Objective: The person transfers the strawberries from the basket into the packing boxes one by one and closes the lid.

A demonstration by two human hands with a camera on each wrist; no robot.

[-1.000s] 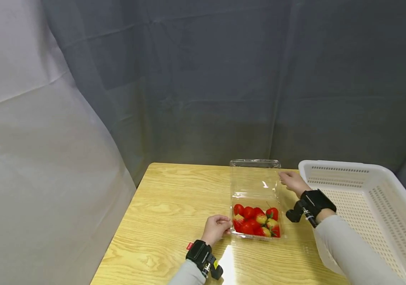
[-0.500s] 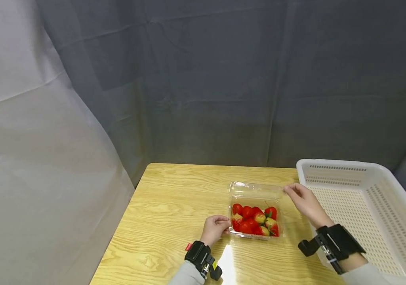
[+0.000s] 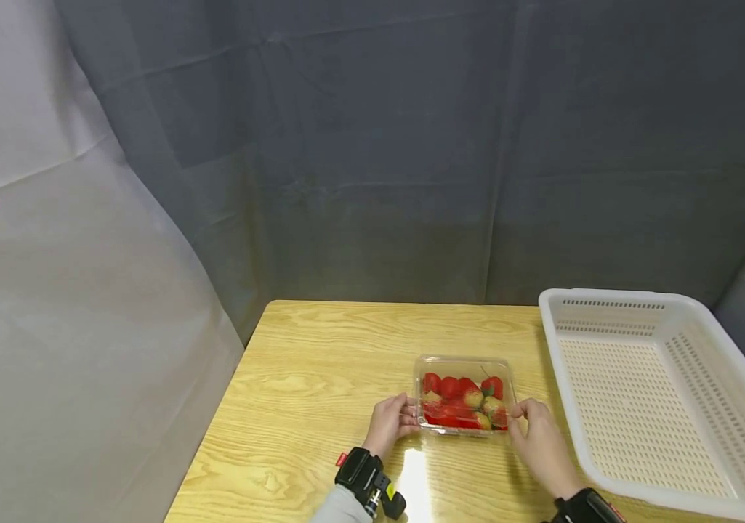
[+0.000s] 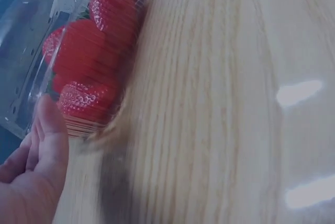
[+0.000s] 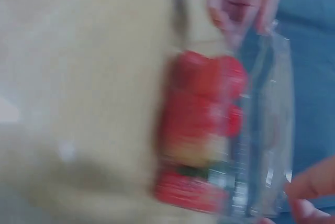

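A clear plastic clamshell box [image 3: 466, 433] of red strawberries [image 3: 453, 405] rests on the table, its lid [image 3: 464, 359] lowered over the fruit. Whether the lid's front edge is fastened, I cannot tell. My left hand [image 3: 387, 423] holds the box's left side; in the left wrist view that hand [image 4: 41, 164] has its thumb against the plastic wall. At the front right corner, my right hand [image 3: 540, 447] pinches the lid's edge with thumb and fingers. In the blurred right wrist view, the right fingertips [image 5: 314, 187] meet the clear lid.
A large white plastic basket [image 3: 693, 494] with slotted walls stands to the right, close by my right hand. The light wooden table [image 3: 294, 407] reaches back to a dark grey curtain [image 3: 372, 181], and a pale cloth [image 3: 84, 327] hangs on the left.
The raised lid has swung forward and down over the strawberries. My right hand has come toward me with it, to the box's right front. The left hand stays at the left side.
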